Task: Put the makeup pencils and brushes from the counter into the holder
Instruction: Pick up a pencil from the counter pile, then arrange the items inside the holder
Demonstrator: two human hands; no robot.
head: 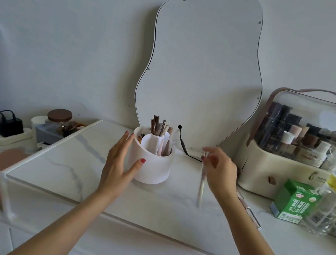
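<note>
While the white holder point(152, 160) stands on the marble counter point(62, 160) in front of the wavy-edged mirror point(201, 70), the person's left hand point(119, 163) rests against its left wall, fingers straight and pointing up, thumb spread across the front of the holder; this grip is open, only steadying. Several brown pencils point(156, 125) and pale brushes already stand upright in its compartments. To the right of the holder, the right hand point(220, 170) is raised above the counter, wrist bent, its fingertips pinching the upper end of a slim white pencil point(201, 185) that hangs almost vertically, blurred, with its lower tip just above the counter. Both forearms reach in from the bottom edge.
</note>
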